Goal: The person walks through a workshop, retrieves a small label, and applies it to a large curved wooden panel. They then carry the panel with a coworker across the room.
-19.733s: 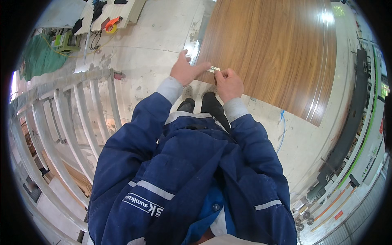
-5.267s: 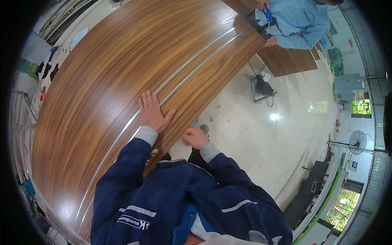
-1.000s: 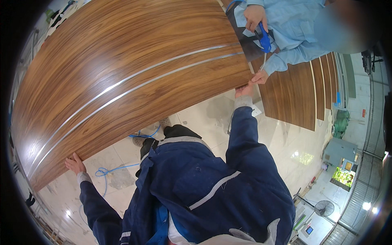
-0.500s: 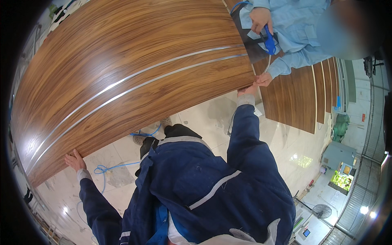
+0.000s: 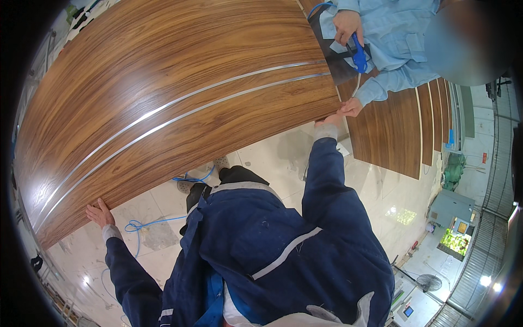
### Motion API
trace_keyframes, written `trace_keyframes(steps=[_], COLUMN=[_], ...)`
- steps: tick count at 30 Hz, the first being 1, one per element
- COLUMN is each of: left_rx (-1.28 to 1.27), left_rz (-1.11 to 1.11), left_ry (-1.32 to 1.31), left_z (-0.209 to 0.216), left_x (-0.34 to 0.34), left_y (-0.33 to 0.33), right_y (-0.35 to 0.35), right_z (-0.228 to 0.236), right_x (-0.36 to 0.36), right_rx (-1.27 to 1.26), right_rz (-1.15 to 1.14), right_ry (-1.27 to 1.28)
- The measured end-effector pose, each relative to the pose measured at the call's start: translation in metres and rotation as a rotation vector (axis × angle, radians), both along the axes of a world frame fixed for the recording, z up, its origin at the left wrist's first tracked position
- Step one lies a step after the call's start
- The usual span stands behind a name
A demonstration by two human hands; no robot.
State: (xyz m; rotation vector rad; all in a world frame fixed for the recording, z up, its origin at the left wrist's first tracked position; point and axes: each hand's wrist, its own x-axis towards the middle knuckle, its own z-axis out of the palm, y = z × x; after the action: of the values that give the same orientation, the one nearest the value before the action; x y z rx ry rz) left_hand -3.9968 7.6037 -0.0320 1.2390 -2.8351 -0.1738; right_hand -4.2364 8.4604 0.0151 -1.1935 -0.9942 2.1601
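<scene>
A large brown wood-grain panel (image 5: 180,71) with two silver metal strips (image 5: 180,106) set along it fills the upper left. My left hand (image 5: 101,213) lies at its near edge, fingers stretched out over the surface. At the panel's right corner is my right hand (image 5: 328,121), touching the near edge; its fingers are mostly hidden there. Right beside it, a co-worker's hand (image 5: 351,107) meets the same corner. The co-worker's other hand (image 5: 347,26) grips a blue air blow gun (image 5: 359,60) whose thin metal nozzle points down toward that corner.
More wood-grain panels (image 5: 387,133) stand layered at the right, behind the corner. A blue hose (image 5: 155,220) trails over the pale tiled floor (image 5: 267,158) near my feet. Farther right are a grey cabinet (image 5: 452,206) and a fan (image 5: 429,282).
My right hand has shifted very slightly left along the panel's edge. The blow gun has moved a little left. My left hand and the panel look unmoved.
</scene>
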Motion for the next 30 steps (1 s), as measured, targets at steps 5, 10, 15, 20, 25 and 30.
trace_keyframes(steps=[5,10,15,20,25,30], left_rx=[-0.013,-0.046,-0.022,-0.165,1.238,1.515], left_rz=[-0.037,0.003,-0.175,0.155,0.765,0.847], left_ry=[-0.031,-0.041,-0.012,0.197,1.497,1.436], left_z=[0.000,-0.016,-0.036,-0.022,0.003,0.036], left_x=[0.002,0.005,0.015,0.010,-0.038,-0.040], left_y=[-0.001,-0.016,-0.037,0.030,0.147,0.215], right_y=[-0.017,-0.033,-0.041,-0.031,0.003,0.027], right_z=[-0.008,-0.018,-0.014,-0.005,-0.039,-0.062], right_x=[0.000,-0.006,0.001,0.005,-0.004,-0.004], right_rx=[0.037,0.111,0.338,0.317,0.356,0.433], right_rz=[-0.046,-0.133,-0.192,0.049,-0.001,0.099], right_ry=[-0.121,-0.146,-0.248,-0.311,-0.517,-0.534])
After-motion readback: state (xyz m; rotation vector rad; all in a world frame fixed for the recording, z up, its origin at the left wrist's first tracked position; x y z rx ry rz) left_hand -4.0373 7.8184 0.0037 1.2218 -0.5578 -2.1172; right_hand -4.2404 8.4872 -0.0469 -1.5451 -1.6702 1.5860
